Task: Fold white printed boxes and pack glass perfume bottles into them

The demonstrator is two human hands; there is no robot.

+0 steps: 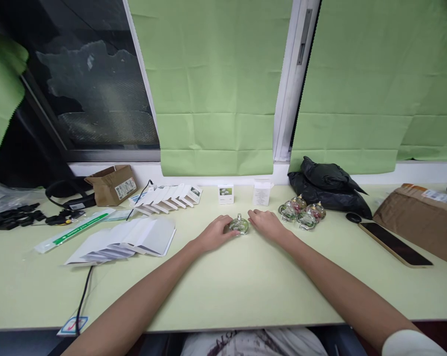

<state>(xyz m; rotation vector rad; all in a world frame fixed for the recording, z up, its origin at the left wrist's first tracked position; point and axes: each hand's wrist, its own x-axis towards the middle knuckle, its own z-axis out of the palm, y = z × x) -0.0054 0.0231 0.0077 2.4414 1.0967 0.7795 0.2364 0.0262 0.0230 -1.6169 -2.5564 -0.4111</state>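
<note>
A small round glass perfume bottle (pixel 239 225) with a greenish tint stands upright on the table in front of me. My left hand (pixel 216 233) has it between thumb and fingers, gripping its left side. Just to the right of the bottle is my right hand (pixel 267 224), apart from it. The fingers there are curled together, and whatever they hold, if anything, is hidden. Behind the bottle stands a small white box (pixel 225 194) with a flower picture. Another white box (pixel 261 193), its top flap raised, stands behind my right hand.
Several similar bottles (pixel 305 217) cluster at right, before black plastic bags (pixel 327 185). Beyond lie a phone (pixel 394 243) and a brown package (pixel 420 222). At left are flattened white cartons (pixel 127 238), a row of white boxes (pixel 167 198), a cardboard box (pixel 114 185) and a cable (pixel 84 296).
</note>
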